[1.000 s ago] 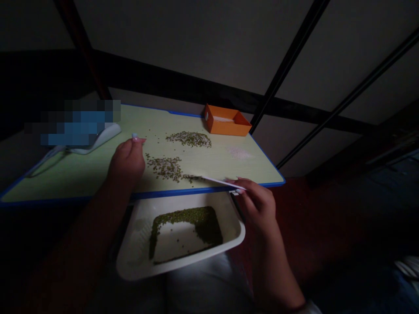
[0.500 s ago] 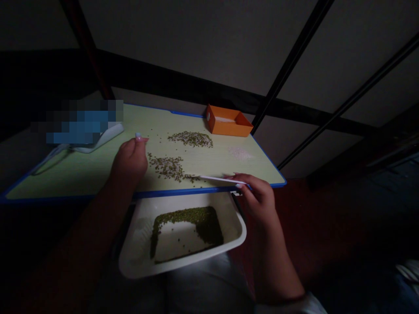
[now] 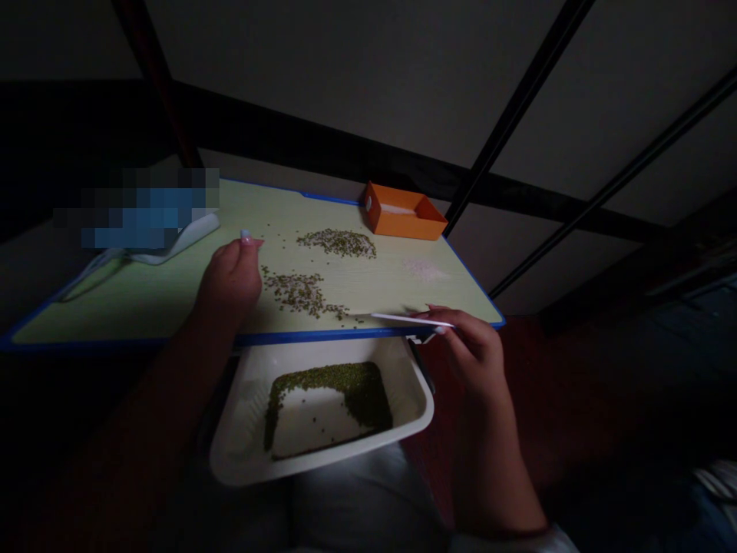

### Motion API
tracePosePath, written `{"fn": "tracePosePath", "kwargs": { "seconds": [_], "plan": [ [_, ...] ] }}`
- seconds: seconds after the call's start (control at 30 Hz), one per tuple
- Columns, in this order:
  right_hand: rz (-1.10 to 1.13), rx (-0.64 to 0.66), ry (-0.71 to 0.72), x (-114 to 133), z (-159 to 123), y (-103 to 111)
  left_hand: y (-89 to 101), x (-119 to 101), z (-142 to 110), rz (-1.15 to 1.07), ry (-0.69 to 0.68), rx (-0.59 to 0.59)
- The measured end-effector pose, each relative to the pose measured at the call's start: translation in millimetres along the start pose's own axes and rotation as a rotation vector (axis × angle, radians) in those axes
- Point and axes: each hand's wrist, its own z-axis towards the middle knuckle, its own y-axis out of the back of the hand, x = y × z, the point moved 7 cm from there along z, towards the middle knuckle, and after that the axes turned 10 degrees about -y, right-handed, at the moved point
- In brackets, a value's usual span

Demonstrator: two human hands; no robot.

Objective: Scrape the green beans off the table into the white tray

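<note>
The right hand [image 3: 473, 346] pinches a thin white stick [image 3: 403, 318] between thumb and fingers at the table's near edge; the stick points leftward, toward the other hand, its free end just short of a few stray beans. The left hand [image 3: 233, 278] is curled nearly closed, thumb on top and a fingertip poking out past it; whether anything sits in its grip, I cannot tell. Just to the right of the left hand, between the two hands, lies a near pile [image 3: 302, 294] of small green beans mixed with pale grains, its loose tail trailing toward the stick. Beyond it, farther from both hands, is a far pile [image 3: 339, 243] of the same mix, with a few single beans scattered on its left. A thin patch of pale grains [image 3: 423, 269] is spread beyond the right hand, and behind that an open orange box [image 3: 408, 223] stands at the far edge, something pale inside. The yellowish, blue-edged table [image 3: 173, 299] lies under all this. Below and between the forearms, a white basin [image 3: 426, 407] holds green beans [image 3: 368, 384] banked mostly along its far and right sides. Left of the left hand are a pale object [image 3: 187, 234] with a cable [image 3: 86, 273] and a pixelated blue patch.
</note>
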Motion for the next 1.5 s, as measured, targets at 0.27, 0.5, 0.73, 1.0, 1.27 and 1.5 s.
{"fn": "tracePosePath", "kwargs": {
  "seconds": [0.27,0.5,0.73,1.0,1.27,1.5],
  "plan": [
    [0.016,-0.023,-0.053,-9.2,-3.2,-0.6,0.1,1.3,1.0,-0.001,0.003,-0.004],
    [0.083,0.021,-0.02,-1.1,-5.2,-4.8,-0.2,1.0,0.4,0.001,0.003,-0.011],
    [0.077,0.035,-0.019,1.5,-7.2,-6.4,-0.8,0.9,2.7,0.006,-0.02,0.005],
    [0.094,0.047,-0.032,5.2,-9.2,-6.9,0.0,-2.9,0.7,0.007,-0.028,-0.002],
    [0.067,0.022,-0.021,9.6,-10.1,-4.4,0.6,0.1,-0.2,-0.014,0.004,-0.017],
    [0.006,0.041,-0.008,11.6,-10.8,-5.7,0.9,-1.0,-0.2,-0.014,0.0,-0.01]
  ]
}}
